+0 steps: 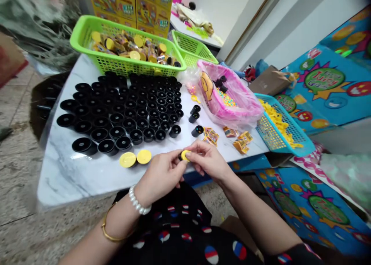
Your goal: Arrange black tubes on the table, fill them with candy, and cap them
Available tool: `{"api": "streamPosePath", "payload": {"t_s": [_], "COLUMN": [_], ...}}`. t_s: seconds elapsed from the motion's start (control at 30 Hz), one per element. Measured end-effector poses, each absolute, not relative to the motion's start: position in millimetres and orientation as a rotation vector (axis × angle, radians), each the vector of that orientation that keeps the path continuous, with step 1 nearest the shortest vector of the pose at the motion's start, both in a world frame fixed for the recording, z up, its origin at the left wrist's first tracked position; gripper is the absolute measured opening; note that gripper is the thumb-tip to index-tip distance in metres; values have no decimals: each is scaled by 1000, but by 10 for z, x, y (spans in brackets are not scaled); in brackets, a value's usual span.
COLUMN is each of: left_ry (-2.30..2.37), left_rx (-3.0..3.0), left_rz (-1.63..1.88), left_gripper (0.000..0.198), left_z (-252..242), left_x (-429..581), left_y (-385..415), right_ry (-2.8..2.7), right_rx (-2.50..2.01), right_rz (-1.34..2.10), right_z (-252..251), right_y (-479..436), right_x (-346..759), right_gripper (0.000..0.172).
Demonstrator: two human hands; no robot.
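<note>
Between my two hands, near the table's front edge, is a small black cup with a yellow lid (185, 155). My left hand (164, 174) wraps its fingers round the cup from the left. From the right, my right hand (207, 159) pinches the lid, thumb on top. Two yellow lids (144, 156) lie left of my hands. Many black cups (116, 132) stand in rows behind them. Right of these rows, a few black cups (197, 131) stand beside folded printed wrappers (211, 136).
A green basket (139, 69) of yellow-lidded cups stands at the back. Farther right are a pink basin (243, 118) lined with plastic, holding colourful beads, and a blue basket (269, 135) of yellow pieces. Printed wrappers (242, 142) lie near the right edge. Blue cartons (321, 79) stand at the right.
</note>
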State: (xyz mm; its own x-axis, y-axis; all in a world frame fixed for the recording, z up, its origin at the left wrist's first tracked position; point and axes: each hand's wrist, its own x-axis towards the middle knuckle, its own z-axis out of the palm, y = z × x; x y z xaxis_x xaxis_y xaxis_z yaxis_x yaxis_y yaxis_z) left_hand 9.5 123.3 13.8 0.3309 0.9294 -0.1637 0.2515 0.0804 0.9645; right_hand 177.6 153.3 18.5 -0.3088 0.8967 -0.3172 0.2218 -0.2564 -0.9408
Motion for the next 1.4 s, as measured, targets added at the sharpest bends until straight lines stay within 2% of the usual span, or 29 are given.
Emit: {"api": "streamPosePath", "payload": {"t_s": [0.17, 0.4, 0.5, 0.67, 0.73, 0.93, 1.1, 1.23, 1.4], "left_ry": [1189, 1288, 1360, 1383, 1418, 1379, 1303, 1250, 1326], "left_rx": [1268, 1329, 1396, 1667, 1772, 1951, 2049, 2090, 2173], "left_rz": [730, 814, 861, 997, 1053, 961, 972, 1026, 1102], "left_gripper": [44, 30, 25, 37, 31, 27, 26, 27, 28], "left_z": [170, 173, 137, 56, 29, -2, 2, -33, -99], "left_x": [126, 226, 237, 232, 222, 147, 107, 103, 128], "left_y": [1233, 1192, 1131, 1083, 1098, 1186, 1232, 1252, 1191], "right_ry": [-1262, -1313, -1277, -1134, -1036, -1019, -1346, -1538, -1609], "right_rx": [-1377, -1397, -1359, -1246, -1185, -1172, -1328, -1436, -1456], "right_rz": [1616, 1341, 1434, 1597, 1658, 1748, 1714, 1695, 1472], "right_z": [99, 115, 76, 34, 27, 56, 205, 263, 243], "right_y": [1421, 1281, 1284, 1268, 1232, 1246, 1465, 1575, 1461], "right_x": [1684, 1589, 1623, 1758, 1833, 1981, 1893, 1778, 1696], "right_gripper": [32, 24, 27, 38, 41, 33, 30, 21, 17]}}
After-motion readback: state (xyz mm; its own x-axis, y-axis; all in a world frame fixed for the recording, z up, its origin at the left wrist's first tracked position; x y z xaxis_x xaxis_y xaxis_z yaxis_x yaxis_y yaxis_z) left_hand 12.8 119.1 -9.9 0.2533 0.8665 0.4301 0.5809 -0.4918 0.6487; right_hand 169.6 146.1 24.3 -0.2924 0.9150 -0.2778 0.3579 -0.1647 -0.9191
